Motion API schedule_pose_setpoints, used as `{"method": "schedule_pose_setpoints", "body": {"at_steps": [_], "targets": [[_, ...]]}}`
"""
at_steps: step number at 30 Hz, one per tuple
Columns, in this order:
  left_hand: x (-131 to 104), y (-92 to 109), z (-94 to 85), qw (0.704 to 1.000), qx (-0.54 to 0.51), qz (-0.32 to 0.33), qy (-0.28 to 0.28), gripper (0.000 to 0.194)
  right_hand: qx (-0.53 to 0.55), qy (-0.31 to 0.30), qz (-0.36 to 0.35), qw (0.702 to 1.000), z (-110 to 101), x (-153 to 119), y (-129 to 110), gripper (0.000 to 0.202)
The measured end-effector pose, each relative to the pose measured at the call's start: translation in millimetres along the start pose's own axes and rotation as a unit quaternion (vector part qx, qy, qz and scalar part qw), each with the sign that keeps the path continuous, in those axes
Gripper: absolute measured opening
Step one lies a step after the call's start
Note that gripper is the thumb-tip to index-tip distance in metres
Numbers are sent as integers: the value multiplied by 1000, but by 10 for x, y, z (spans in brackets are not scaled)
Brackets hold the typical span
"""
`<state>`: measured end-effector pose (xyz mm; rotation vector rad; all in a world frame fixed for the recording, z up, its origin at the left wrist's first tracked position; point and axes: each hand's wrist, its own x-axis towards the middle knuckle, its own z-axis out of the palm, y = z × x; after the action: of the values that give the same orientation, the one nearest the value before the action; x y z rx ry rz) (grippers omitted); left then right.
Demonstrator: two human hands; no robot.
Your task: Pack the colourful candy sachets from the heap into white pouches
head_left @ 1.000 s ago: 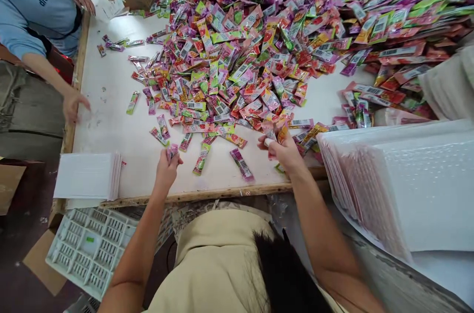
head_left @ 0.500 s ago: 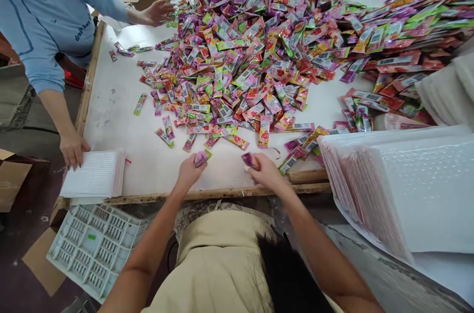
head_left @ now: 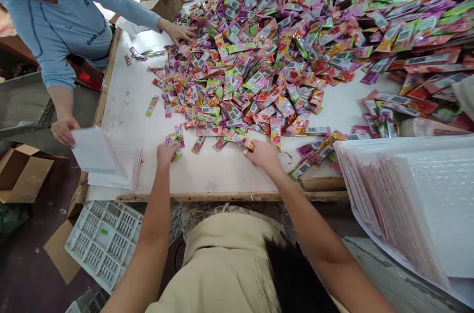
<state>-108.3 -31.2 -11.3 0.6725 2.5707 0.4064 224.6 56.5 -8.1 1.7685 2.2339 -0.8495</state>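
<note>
Fingers of L hand [head_left: 165, 154] are curled in round a few purple-and-green sachets [head_left: 171, 140], nr bench front edge, left of ctr; tips partly hidden, so can't tell exact no. held. R hand [head_left: 263, 155] has thumb & fingers pinched tog. on the end of an orange-ended sachet [head_left: 247, 144], at front fringe of main pile [head_left: 237, 76]. Pile covers mid of bench [head_left: 207, 175] & runs to back edge; more sachets heaped toward far R corner. Few strays lie nr L edge.

Co-worker in blue top [head_left: 74, 31] stands at L edge: one hand [head_left: 179, 32] on pile w/ fingers spread, other hand [head_left: 64, 131] gripping tilted white envelopes [head_left: 92, 150] over more envelopes at front L corner. Slotted crate [head_left: 107, 239] sits below that corner. Stacked bubble mailers [head_left: 407, 194] by front R corner; open carton [head_left: 168, 2] at back L corner.
</note>
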Motion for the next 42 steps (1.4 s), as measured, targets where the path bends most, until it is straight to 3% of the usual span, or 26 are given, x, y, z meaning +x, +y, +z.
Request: {"method": "schedule_pose_setpoints", "body": {"at_steps": [2,5,7,9,11,13,16,18,20,23,27,30,32,34,36,38,40,42], "targets": [[-207,-164,-4,999,-26,-8,-32,28,3,-35,-37,999,2,-200,185,16],[-481,-324,-100,994,-101,-30,-31,33,48,-41,-91,994,-68,-484,569,8],[-577,-292,-188,983,-176,-37,-24,39,95,-31,-69,993,-165,-563,758,13],[-603,-152,-244,972,-233,-15,-30,44,146,3,-26,989,-253,-530,800,26],[-591,44,-237,973,-228,20,-25,48,201,60,-21,978,-285,-411,666,42],[-573,236,-163,987,-154,43,4,51,226,102,-49,967,-244,-251,394,47],[-571,453,34,997,0,65,42,44,172,87,-50,980,-92,-8,-80,33],[-590,559,181,993,74,84,33,36,113,61,-30,991,12,116,-308,30],[-627,644,303,987,114,109,7,30,73,42,-22,996,82,177,-406,28],[-735,692,384,983,141,111,-43,22,55,23,-34,998,102,114,-287,25],[-980,435,306,973,119,137,-146,14,29,27,-80,996,54,-180,239,19],[-1098,92,155,969,4,189,-157,10,101,55,-112,987,25,-369,602,13],[-1087,-84,30,967,-120,166,-153,15,176,60,-107,977,3,-398,662,19],[-1015,-176,-82,959,-215,117,-140,28,225,60,-125,964,-31,-339,525,35],[-916,-190,-145,964,-237,75,-94,41,227,51,-169,958,-76,-215,212,54],[-819,-159,-139,981,-185,45,-31,49,167,35,-227,959,-117,-60,-207,60],[-743,-113,-66,996,-86,22,9,48,81,28,-274,958,-133,101,-636,50],[-699,-82,39,1000,10,14,-4,37,40,27,-286,957,-99,253,-980,35]]}}
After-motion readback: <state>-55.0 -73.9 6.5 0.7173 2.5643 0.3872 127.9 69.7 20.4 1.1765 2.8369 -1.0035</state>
